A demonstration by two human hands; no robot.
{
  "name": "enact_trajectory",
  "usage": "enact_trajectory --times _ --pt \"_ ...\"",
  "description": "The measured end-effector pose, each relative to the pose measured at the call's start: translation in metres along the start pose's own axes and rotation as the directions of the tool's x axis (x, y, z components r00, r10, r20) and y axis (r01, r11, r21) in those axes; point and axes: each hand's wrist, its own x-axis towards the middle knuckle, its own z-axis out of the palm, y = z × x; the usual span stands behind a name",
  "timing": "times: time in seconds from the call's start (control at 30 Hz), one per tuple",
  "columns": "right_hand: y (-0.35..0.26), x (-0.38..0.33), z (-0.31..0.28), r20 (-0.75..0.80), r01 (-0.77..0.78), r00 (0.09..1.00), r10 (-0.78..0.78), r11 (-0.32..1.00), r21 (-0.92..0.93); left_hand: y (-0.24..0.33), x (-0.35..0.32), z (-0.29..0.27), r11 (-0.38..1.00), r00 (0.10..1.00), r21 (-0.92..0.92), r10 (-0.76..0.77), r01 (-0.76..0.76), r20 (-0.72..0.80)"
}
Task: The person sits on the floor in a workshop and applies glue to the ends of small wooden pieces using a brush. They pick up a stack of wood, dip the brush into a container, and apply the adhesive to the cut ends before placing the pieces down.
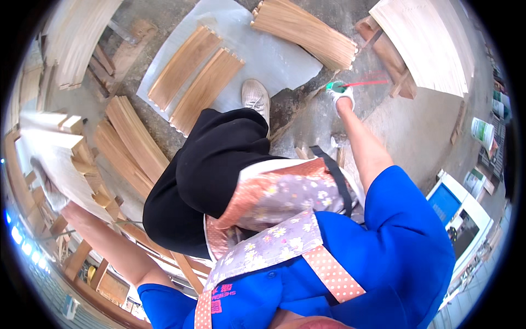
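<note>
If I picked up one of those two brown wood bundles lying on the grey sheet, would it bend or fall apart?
Each brown bundle looks like many thin strips side by side, so it would probably stay fairly stiff along its length. Loose strips might slide apart if lifted at one end; no tie is visible. Lying flat on the grey sheet, it seems unlikely to roll.

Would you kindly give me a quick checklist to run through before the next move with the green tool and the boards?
1. Right hand grips the green tool: ok, the gloved hand is closed on it.
2. Left hand has the pale board: ok, it rests on the board's edge, though the grip is blurred.
3. Tool tip clear of the slat bundle: cannot tell, too small.
4. Foot placed flat: ok, the shoe stands at the grey sheet's edge.
5. Two brown boards lie flat on the sheet: ok.
</note>
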Motion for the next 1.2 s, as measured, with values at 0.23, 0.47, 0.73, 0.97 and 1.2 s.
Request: enact_trajectory --times 0.23,0.47,0.73,0.97,1.2 --pt "0.036 0.0 -0.006 -0.045 -0.139 0.99 0.136 0.988 -0.061 0.187 0.065 0.091 -0.018 0.723 -0.858 -0.53 0.513 0.443" --pt "-0.106 -0.068 -0.094 0.795 -0.663 0.555 0.247 0.708 0.243 0.298 0.059 0.151 -0.473 0.616 -0.697 -0.343 0.539 0.709" --pt "-0.241 -0.142 -0.224 0.441 0.459 0.552 -0.707 0.7 0.547 0.41 0.055 0.195 -0.593 0.564 -0.517 -0.126 0.617 0.816" --pt "-0.246 -0.203 -0.244 0.272 -0.007 0.883 -0.381 0.57 0.822 0.472 0.068 0.192 -0.492 0.603 -0.409 0.343 0.769 0.72" --pt "-0.229 -0.145 -0.254 0.096 0.062 0.925 -0.368 0.395 0.917 0.515 0.07 0.228 -0.311 0.569 -0.485 0.567 0.817 0.596"
